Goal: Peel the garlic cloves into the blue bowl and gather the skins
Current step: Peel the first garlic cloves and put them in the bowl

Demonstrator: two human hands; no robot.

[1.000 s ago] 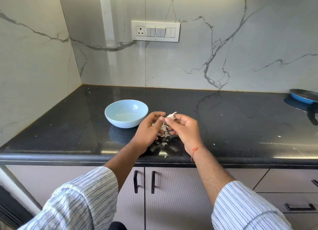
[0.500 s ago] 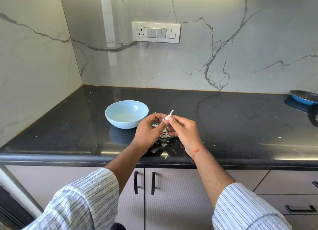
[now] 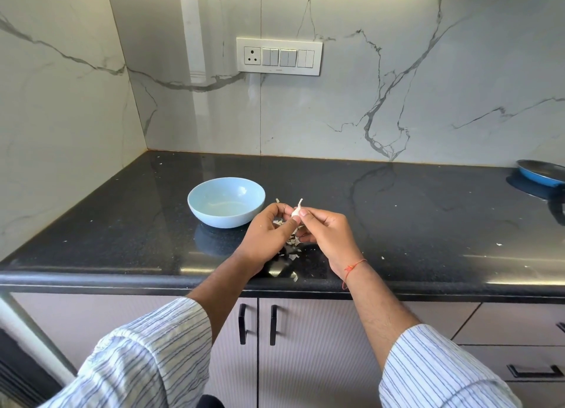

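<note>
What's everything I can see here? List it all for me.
Bowl: one, light blue, on the counter left of the hands.
Garlic clove: one, white, pinched between both hands.
Garlic skins: many scraps, whitish, on the counter beneath the hands.
Counter: one, black, speckled.
Pan: one, blue, far right, partly cut off.
Switch panel: one, white, on the marble wall.
Cabinet handles: two, black, below the counter.
Left hand: holds the clove.
Right hand: holds the clove; red thread on wrist.
</note>
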